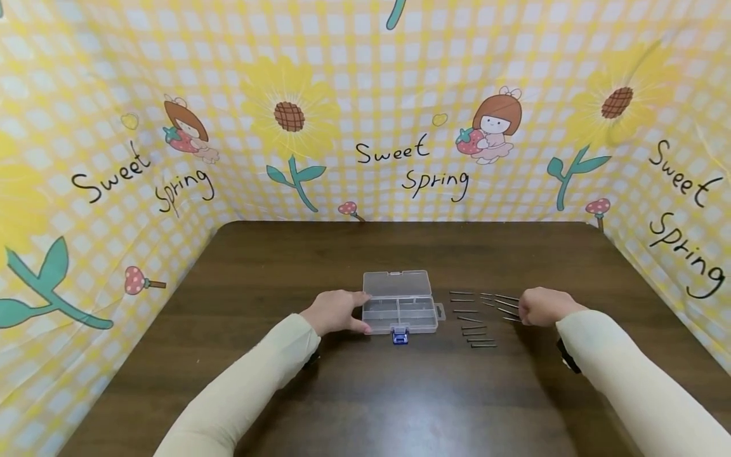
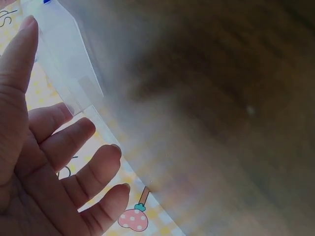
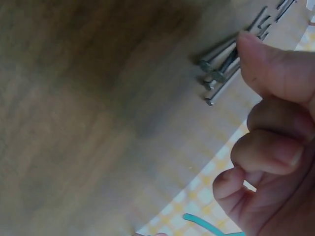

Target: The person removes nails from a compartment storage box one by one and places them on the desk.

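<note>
In the head view, a clear plastic compartment box (image 1: 417,330) sits with its lid (image 1: 396,284) raised at the back and a blue latch (image 1: 400,336) at its front. My left hand (image 1: 337,312) holds the box by its left side, thumb at the front corner and index finger toward the back; its other fingers (image 2: 106,164) curve loosely. To the right of the box, my right hand (image 1: 542,307) is curled low at a group of metal nails (image 1: 495,303). Its thumb and index finger seem to pinch one nail (image 3: 225,66), with other nail heads close by.
Several more nails (image 1: 473,328) lie in a loose column between the box and the right hand. The brown wooden table (image 1: 274,254) is enclosed at the back and sides by a yellow checked cloth (image 1: 365,114).
</note>
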Motion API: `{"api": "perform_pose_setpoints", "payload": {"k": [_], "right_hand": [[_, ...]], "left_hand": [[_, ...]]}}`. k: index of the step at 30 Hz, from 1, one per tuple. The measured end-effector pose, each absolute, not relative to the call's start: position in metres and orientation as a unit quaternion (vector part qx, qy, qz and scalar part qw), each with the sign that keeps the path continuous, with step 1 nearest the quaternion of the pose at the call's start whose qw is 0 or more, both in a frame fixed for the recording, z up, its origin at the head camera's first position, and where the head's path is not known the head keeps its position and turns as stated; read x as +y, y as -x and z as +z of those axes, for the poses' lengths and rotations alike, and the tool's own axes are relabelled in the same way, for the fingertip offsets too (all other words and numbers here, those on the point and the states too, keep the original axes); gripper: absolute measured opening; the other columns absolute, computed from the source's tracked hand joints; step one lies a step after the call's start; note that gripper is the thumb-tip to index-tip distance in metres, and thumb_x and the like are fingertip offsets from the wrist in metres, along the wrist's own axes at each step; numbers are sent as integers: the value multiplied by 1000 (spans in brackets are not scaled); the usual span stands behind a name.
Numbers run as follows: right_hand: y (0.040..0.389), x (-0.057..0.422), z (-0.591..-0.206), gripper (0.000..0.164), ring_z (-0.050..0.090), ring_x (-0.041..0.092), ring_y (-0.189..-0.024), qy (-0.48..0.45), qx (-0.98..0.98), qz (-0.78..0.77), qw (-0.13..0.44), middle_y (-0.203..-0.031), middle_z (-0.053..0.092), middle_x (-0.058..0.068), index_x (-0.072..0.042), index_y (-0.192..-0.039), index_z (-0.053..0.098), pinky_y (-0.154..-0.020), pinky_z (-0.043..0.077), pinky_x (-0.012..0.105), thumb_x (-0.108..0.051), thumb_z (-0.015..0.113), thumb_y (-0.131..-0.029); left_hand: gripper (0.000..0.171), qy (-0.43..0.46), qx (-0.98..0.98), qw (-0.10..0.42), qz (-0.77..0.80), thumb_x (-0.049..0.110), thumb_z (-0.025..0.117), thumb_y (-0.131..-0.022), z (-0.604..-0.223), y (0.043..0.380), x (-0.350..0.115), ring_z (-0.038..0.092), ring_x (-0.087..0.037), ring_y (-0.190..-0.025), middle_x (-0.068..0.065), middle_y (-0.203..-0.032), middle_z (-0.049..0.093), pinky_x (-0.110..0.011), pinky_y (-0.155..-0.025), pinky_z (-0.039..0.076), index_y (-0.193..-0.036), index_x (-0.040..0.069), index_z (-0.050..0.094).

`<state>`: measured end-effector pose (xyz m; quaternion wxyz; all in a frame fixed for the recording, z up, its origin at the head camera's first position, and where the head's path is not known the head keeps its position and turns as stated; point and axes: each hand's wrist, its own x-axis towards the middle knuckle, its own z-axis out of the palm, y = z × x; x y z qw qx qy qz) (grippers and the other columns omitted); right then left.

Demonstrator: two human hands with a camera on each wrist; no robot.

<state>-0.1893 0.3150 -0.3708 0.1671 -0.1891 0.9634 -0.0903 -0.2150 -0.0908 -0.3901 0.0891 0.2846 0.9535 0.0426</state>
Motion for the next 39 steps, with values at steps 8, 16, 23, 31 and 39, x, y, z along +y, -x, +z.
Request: {"api": "perform_pose_setpoints", "payload": {"k": [8, 16, 23, 31, 39], "right_hand": [[188, 310, -383, 26, 36, 10, -54, 170, 965, -123, 158, -57, 41, -9, -15, -59, 53, -51, 30, 29, 1, 56, -80], [183, 306, -386, 22, 40, 10, -57, 157, 966, -137, 151, -60, 45, -8, -14, -63, 57, -51, 32, 30, -1, 58, -81], [184, 301, -383, 16, 44, 11, -61, 153, 968, -131, 151, -65, 52, -6, -14, -68, 63, -53, 35, 32, -6, 64, -82], [182, 306, -382, 3, 55, 14, -71, 152, 970, -128, 143, -84, 66, 0, -10, -84, 71, -62, 47, 43, -13, 69, -83], [179, 313, -376, 25, 65, 32, -88, 160, 976, -120, 82, -99, 69, 15, -1, -103, 70, -71, 51, 50, -21, 66, -89]], "left_hand": [[75, -282, 954, 91, 44, 51, 74, -76, -391, 215, -94, 55, -23, -121, -3, -139, 53, -40, -90, 49, -137, 12, 55], [75, -297, 950, 94, 40, 52, 74, -76, -389, 209, -94, 56, -24, -120, -6, -138, 53, -40, -89, 50, -136, 10, 56], [75, -312, 946, 79, 40, 51, 74, -76, -387, 205, -101, 55, -25, -121, -8, -137, 54, -40, -91, 49, -135, 8, 56], [73, -324, 943, 65, 38, 50, 74, -77, -386, 203, -102, 56, -24, -119, -8, -136, 55, -41, -87, 50, -134, 7, 57], [74, -332, 941, 52, 32, 55, 70, -77, -387, 201, -104, 63, -27, -107, -8, -134, 57, -38, -70, 54, -134, 9, 58]]}}
